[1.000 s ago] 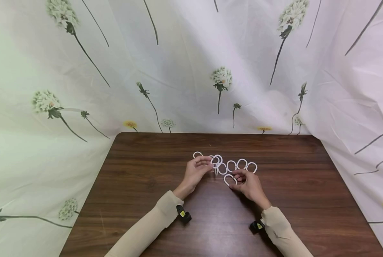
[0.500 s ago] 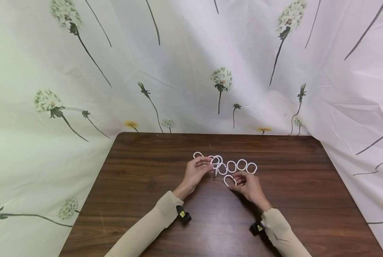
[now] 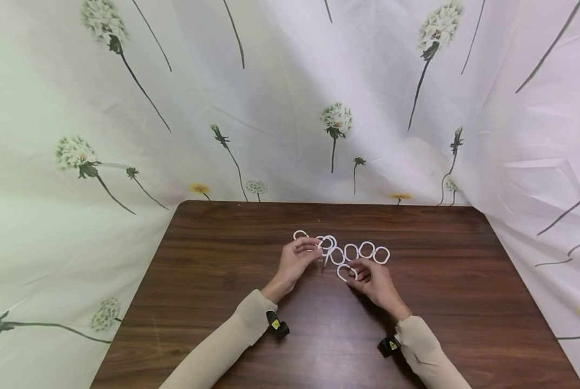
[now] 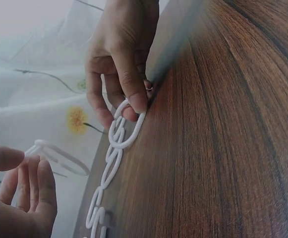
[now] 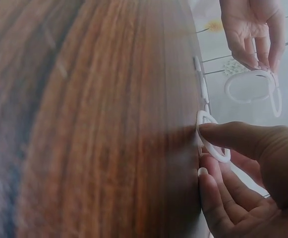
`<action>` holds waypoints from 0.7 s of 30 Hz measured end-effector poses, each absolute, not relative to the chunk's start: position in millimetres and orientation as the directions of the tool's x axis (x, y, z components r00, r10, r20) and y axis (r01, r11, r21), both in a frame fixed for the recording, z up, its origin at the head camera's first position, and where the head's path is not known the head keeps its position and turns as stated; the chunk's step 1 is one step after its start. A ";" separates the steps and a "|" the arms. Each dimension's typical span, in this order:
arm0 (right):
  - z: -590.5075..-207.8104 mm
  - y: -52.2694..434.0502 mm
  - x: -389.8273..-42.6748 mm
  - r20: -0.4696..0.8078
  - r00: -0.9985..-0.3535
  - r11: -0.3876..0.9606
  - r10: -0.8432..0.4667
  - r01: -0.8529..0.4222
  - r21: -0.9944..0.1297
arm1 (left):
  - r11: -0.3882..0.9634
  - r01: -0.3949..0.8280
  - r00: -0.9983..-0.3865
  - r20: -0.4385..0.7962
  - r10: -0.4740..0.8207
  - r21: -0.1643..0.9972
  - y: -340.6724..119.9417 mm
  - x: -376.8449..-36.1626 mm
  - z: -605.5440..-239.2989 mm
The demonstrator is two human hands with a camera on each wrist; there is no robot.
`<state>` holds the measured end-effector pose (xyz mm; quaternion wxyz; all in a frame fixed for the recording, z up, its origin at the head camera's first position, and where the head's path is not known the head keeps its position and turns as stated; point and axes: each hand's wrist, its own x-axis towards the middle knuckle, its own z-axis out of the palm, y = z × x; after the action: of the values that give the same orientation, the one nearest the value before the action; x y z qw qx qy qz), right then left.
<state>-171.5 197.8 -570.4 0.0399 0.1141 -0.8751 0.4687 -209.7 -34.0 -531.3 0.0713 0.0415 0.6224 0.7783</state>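
Note:
A chain of white plastic rings (image 3: 366,249) lies on the brown wooden table (image 3: 221,281). My left hand (image 3: 314,249) holds the chain's left end, a pair of linked rings (image 3: 326,242), raised a little off the wood; the right wrist view shows these rings (image 5: 253,87) hanging from its fingertips. My right hand (image 3: 357,270) pinches a single white ring (image 3: 346,272) between thumb and fingers, just in front of the chain. In the left wrist view that ring (image 4: 126,130) touches the tabletop beside the chain's links. One more ring (image 3: 299,234) lies to the left of my left hand.
A white curtain printed with dandelions (image 3: 335,119) hangs close behind the table and wraps round both sides. Small black cameras (image 3: 278,326) sit on both wrists. Bare wood stretches to the left, right and front of the rings.
My right hand has nudged its ring slightly left, closer to the chain. The left hand and its rings have hardly moved.

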 end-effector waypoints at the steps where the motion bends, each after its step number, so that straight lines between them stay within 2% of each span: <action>1: -570.3 197.6 -171.2 0.179 -0.970 0.536 -0.163 -0.239 -0.810 | -0.218 -0.060 -0.986 -0.024 0.164 0.974 -34.1 -209.4 -531.3; 11: -569.7 201.4 -171.9 0.234 -0.954 0.563 -0.189 -0.301 -0.770 | -0.203 -0.047 -0.986 -0.013 0.169 0.978 -35.0 -209.7 -532.9; 21: -567.3 204.9 -174.5 0.138 -0.973 0.496 -0.185 -0.213 -0.842 | -0.200 -0.087 -0.985 -0.054 0.165 0.976 -35.6 -209.1 -535.9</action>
<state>-174.5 204.9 -567.3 0.0145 0.1151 -0.8646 0.4889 -209.1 -35.6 -535.9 0.0814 0.0311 0.6272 0.7740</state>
